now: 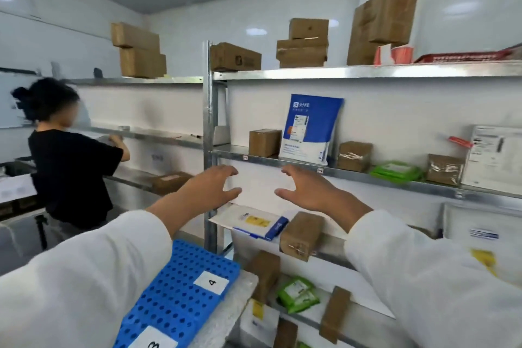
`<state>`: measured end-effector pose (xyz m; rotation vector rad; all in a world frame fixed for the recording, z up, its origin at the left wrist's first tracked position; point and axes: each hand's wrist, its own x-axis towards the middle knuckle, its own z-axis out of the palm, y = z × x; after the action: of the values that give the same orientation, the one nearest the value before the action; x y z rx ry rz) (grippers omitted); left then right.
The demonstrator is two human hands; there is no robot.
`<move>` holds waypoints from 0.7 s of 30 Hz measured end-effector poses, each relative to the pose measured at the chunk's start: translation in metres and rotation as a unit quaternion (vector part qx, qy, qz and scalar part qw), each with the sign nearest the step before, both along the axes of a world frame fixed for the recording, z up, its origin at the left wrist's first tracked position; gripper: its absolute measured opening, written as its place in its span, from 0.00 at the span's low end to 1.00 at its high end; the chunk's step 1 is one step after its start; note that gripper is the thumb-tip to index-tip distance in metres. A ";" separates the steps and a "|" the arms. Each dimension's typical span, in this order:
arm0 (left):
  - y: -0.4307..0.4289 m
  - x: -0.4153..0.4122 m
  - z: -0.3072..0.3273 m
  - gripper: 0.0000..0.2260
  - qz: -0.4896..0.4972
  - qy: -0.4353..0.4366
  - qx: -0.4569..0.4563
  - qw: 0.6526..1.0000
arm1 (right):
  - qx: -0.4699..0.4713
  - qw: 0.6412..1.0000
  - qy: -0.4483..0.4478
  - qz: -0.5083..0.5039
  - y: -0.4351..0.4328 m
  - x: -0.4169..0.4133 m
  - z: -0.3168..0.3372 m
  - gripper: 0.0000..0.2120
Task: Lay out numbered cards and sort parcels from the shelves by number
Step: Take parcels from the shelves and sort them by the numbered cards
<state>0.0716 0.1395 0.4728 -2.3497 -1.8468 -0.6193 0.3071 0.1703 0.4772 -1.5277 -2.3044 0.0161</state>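
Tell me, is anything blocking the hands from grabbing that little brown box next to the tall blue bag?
Nothing visible is. Both the left hand and right hand are open and empty, raised just below the shelf edge. The small brown box sits at the front, with the blue bag only beside it.

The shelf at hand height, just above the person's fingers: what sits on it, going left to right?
Small brown box → tall blue and white pouch → taped brown box → green packets → another brown box → white labelled parcel at the far right.
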 end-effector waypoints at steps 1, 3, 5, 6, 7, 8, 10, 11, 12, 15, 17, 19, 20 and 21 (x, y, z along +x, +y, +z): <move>0.008 0.012 0.001 0.24 -0.013 0.003 0.003 1.000 | 0.000 1.000 0.006 -0.013 0.001 0.012 0.001 0.32; 0.024 0.031 0.000 0.24 -0.035 0.005 0.007 0.999 | -0.004 0.999 0.020 -0.037 0.003 0.032 0.000 0.32; 0.044 0.045 -0.001 0.25 -0.057 0.006 0.008 0.998 | -0.005 0.998 0.036 -0.059 0.007 0.047 -0.004 0.32; 0.054 0.052 -0.001 0.25 -0.065 0.007 0.007 0.998 | -0.006 0.997 0.041 -0.069 0.009 0.054 -0.006 0.32; 0.063 0.057 0.000 0.25 -0.071 0.007 0.007 0.997 | -0.009 0.996 0.044 -0.079 0.012 0.059 -0.010 0.31; 0.073 0.062 0.000 0.25 -0.078 0.008 0.009 0.997 | -0.014 0.995 0.042 -0.091 0.018 0.064 -0.014 0.31; 0.095 0.069 0.001 0.25 -0.090 0.013 0.012 0.996 | -0.018 0.993 0.038 -0.112 0.030 0.071 -0.019 0.31; 0.108 0.071 0.000 0.25 -0.094 0.014 0.013 0.995 | -0.018 0.992 0.038 -0.122 0.038 0.073 -0.020 0.31; 0.121 0.073 -0.001 0.25 -0.099 0.011 0.013 0.995 | -0.017 0.991 0.040 -0.130 0.045 0.075 -0.019 0.31; 0.162 0.074 -0.007 0.25 -0.118 -0.002 0.003 0.993 | -0.016 0.988 0.044 -0.149 0.074 0.074 -0.017 0.31; 0.188 0.073 -0.011 0.25 -0.126 -0.005 -0.006 0.992 | -0.017 0.986 0.045 -0.157 0.094 0.071 -0.014 0.30; 0.217 0.071 -0.007 0.26 -0.134 -0.005 -0.011 0.991 | -0.014 0.986 0.042 -0.162 0.118 0.064 -0.005 0.30; 0.231 0.071 -0.004 0.27 -0.139 -0.005 -0.011 0.990 | -0.012 0.985 0.043 -0.166 0.129 0.060 0.000 0.30; 0.245 0.071 0.001 0.27 -0.144 -0.007 -0.010 0.989 | -0.009 0.984 0.047 -0.170 0.140 0.057 0.005 0.30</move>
<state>0.1427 0.3843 0.4741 -2.6558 -1.5340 -0.6462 0.3643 0.3102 0.4820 -1.8673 -1.9513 0.0185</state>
